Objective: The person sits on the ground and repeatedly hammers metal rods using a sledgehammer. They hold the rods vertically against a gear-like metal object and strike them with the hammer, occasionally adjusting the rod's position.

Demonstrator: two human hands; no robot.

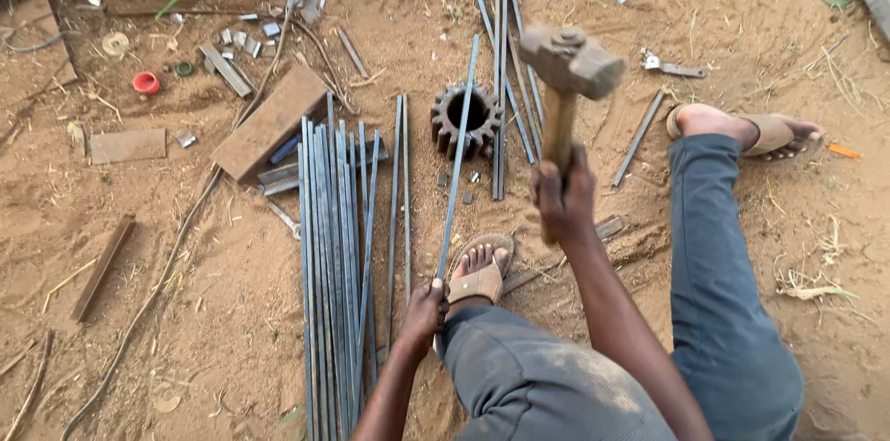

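Sandy brown ground (232, 330) fills the head view, strewn with metal scraps and offcuts. The right hand (563, 195) is clenched around the wooden handle of a heavy hammer (567, 65), whose blocky steel head is raised above a dark toothed gear (465, 118) standing in the dirt. The left hand (425, 311) is closed on the near end of a thin steel rod (457, 158), which runs up across the gear's rim. Just left lies a bundle of similar rods (332, 265), parallel. A sandalled foot (477, 272) rests beside the left hand. A flat rusty steel bar (269, 121) lies farther left, near a small red cap (146, 82).
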